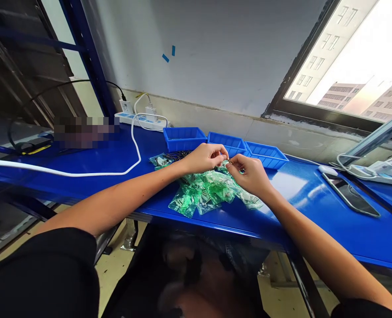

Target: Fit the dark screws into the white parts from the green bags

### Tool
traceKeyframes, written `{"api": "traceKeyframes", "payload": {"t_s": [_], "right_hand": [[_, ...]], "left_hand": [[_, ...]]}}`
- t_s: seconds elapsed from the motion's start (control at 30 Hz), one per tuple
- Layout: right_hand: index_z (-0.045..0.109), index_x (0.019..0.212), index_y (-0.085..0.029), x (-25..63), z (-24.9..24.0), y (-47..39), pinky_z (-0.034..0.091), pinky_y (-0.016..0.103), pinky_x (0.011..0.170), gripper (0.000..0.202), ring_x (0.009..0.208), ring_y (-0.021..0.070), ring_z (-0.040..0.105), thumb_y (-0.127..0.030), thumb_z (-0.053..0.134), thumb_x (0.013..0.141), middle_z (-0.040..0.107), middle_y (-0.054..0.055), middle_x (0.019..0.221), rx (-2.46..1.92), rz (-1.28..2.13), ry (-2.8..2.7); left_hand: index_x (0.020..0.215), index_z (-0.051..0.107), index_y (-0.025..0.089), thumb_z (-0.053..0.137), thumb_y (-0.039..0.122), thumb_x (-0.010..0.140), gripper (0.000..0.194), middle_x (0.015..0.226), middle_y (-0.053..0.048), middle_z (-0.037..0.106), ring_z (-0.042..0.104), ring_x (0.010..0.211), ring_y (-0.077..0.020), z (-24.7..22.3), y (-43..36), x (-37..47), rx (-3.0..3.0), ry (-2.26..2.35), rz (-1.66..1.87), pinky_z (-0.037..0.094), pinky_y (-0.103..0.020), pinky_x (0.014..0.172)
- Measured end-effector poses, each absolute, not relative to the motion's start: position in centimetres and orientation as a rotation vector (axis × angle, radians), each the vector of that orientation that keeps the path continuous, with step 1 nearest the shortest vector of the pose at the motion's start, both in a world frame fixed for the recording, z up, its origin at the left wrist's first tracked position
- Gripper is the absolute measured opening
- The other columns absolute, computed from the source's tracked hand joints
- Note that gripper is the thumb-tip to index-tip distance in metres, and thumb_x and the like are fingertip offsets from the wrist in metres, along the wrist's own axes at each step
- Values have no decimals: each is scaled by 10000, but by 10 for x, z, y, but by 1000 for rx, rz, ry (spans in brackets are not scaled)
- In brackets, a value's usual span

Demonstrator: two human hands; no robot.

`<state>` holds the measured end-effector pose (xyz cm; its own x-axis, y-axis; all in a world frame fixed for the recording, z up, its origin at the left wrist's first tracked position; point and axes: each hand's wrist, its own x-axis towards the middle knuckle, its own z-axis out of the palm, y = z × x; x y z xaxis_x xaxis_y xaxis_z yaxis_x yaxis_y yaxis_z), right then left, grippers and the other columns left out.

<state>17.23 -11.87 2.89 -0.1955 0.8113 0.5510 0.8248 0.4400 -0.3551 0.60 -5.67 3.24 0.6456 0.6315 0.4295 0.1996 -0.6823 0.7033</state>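
Observation:
My left hand and my right hand meet above a pile of small clear-green plastic bags. Both are closed in a pinch, fingertips almost touching. A tiny dark piece shows between them, too small to name. Whitish bits can be seen inside the bags, which spread toward the front edge of the table. Partly behind my left hand lies a heap of small black parts, whose kind I cannot make out.
Behind my hands stand a left blue bin, a middle one and a right one. A white power strip lies at the back left, with a white cable crossing the blue table. A phone rests at right.

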Motion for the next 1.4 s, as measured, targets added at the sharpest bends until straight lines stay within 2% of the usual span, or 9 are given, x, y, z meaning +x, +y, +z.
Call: {"api": "traceKeyframes", "payload": {"t_s": [0.2, 0.47, 1.4], "right_hand": [[534, 680, -201, 173, 28, -119, 367, 249, 544, 159, 529, 125, 526, -329, 511, 771, 574, -7, 553, -1370, -37, -2010], [540, 670, -195, 171, 25, -118, 351, 232, 526, 171, 497, 108, 499, -337, 517, 762, 548, -21, 524, -1328, -84, -2024], [536, 653, -194, 169, 24, -119, 340, 222, 532, 138, 490, 99, 468, -300, 528, 743, 527, -31, 517, -1380, -92, -2050]], "left_hand": [[760, 561, 138, 518, 180, 784, 65, 590, 19, 539, 497, 552, -85, 35, -58, 8, 2119, 623, 887, 382, -207, 525], [689, 536, 144, 506, 147, 746, 65, 590, 26, 532, 485, 567, -84, 34, -57, 9, 2136, 624, 893, 381, -209, 541], [680, 543, 157, 484, 147, 686, 61, 556, 39, 527, 477, 538, -85, 32, -58, 7, 2347, 633, 920, 375, -219, 563]]}}
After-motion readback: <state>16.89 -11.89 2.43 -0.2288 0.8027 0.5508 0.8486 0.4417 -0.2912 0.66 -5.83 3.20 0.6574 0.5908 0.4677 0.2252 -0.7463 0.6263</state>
